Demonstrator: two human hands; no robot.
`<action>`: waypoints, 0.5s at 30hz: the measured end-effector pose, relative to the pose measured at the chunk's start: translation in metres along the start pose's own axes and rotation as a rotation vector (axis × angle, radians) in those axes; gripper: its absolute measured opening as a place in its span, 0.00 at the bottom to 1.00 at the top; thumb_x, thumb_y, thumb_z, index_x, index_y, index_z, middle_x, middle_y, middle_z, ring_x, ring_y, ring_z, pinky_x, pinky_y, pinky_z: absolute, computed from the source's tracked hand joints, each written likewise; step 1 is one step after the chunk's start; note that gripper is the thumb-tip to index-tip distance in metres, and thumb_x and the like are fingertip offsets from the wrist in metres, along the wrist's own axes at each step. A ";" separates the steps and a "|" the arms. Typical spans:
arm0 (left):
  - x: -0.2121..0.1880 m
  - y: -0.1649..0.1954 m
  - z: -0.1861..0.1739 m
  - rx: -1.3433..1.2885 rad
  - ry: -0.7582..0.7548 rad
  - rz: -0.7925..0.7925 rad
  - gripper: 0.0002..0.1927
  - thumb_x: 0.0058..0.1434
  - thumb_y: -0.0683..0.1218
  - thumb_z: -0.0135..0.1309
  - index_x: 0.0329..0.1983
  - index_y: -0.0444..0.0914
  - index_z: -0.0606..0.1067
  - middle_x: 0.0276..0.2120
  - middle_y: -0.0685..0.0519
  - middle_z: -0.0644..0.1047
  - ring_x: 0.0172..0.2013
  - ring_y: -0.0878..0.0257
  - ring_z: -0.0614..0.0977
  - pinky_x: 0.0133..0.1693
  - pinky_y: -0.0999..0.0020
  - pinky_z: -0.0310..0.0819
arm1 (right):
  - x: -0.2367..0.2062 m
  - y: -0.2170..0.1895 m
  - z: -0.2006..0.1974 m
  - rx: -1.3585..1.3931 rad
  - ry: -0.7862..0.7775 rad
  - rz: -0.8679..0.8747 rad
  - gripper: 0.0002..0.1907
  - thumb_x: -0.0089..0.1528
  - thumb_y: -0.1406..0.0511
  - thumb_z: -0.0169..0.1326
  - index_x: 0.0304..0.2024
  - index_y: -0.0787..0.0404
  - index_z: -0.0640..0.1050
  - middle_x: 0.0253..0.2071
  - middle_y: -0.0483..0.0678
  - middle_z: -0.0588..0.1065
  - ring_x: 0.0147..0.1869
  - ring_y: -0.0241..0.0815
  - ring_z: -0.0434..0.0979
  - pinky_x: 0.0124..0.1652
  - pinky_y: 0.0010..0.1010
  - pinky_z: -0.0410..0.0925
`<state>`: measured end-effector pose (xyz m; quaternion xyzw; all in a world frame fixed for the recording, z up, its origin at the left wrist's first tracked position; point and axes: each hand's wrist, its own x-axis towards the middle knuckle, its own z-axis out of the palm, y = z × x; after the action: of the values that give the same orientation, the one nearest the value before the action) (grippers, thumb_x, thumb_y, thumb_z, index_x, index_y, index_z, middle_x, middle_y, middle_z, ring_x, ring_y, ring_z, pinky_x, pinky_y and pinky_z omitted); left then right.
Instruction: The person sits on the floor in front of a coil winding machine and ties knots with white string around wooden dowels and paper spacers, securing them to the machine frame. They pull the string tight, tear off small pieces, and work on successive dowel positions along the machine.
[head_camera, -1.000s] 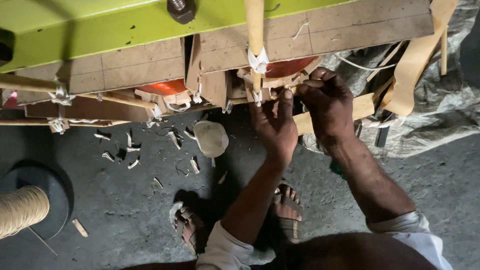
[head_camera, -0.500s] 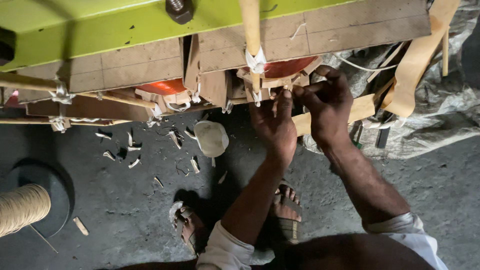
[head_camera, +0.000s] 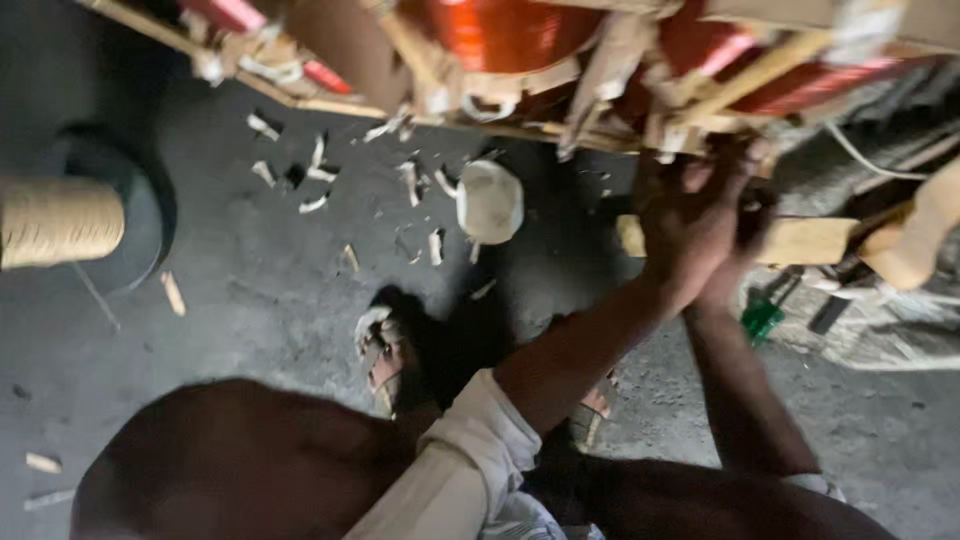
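Observation:
My left hand (head_camera: 688, 222) and my right hand (head_camera: 752, 205) are raised together against the underside of a coil assembly, where orange copper windings (head_camera: 500, 30) sit between pale paper and wooden strips (head_camera: 620, 60). The left hand is in front and partly covers the right. Their fingers curl up into the strips at the coil's lower edge. Blur hides what they grip. A flat wooden bar (head_camera: 805, 240) passes just behind both hands.
A white rounded lump (head_camera: 490, 200) hangs or lies below the coils. Pale scraps (head_camera: 318, 175) litter the dark floor. A spool of tan twine (head_camera: 60, 220) stands at left. A small green object (head_camera: 762, 320) lies near grey sheeting (head_camera: 880, 340). My sandalled foot (head_camera: 385, 355) is below.
The view has dropped and moved closer, so the green frame above is out of sight. Both hands stay at the same spot under the coils, now pressed closer together.

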<state>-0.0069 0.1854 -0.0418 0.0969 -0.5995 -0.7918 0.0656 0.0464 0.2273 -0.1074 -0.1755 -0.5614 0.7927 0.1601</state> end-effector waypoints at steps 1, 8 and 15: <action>0.001 0.000 0.002 -0.031 0.026 -0.040 0.25 0.68 0.36 0.63 0.62 0.28 0.65 0.39 0.45 0.78 0.39 0.59 0.78 0.47 0.65 0.76 | -0.020 0.014 0.007 -0.179 -0.053 -0.014 0.24 0.64 0.72 0.58 0.61 0.59 0.69 0.51 0.55 0.71 0.52 0.49 0.72 0.50 0.40 0.70; 0.005 -0.004 0.012 -0.798 0.018 -0.229 0.16 0.67 0.40 0.65 0.48 0.35 0.68 0.39 0.55 0.79 0.46 0.65 0.82 0.51 0.66 0.81 | -0.056 0.084 0.097 -0.980 -0.692 -0.632 0.27 0.55 0.68 0.64 0.58 0.54 0.75 0.64 0.63 0.65 0.65 0.65 0.65 0.56 0.55 0.65; 0.006 -0.008 0.009 -0.687 0.014 -0.361 0.15 0.66 0.41 0.64 0.48 0.34 0.70 0.40 0.54 0.78 0.45 0.63 0.81 0.49 0.63 0.79 | -0.037 0.088 0.134 -1.228 -0.764 -0.660 0.11 0.57 0.68 0.62 0.42 0.60 0.78 0.65 0.66 0.65 0.64 0.72 0.66 0.61 0.60 0.66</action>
<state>-0.0152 0.1948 -0.0471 0.1789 -0.2723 -0.9445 -0.0422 0.0133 0.0707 -0.1462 0.2270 -0.9372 0.2583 0.0579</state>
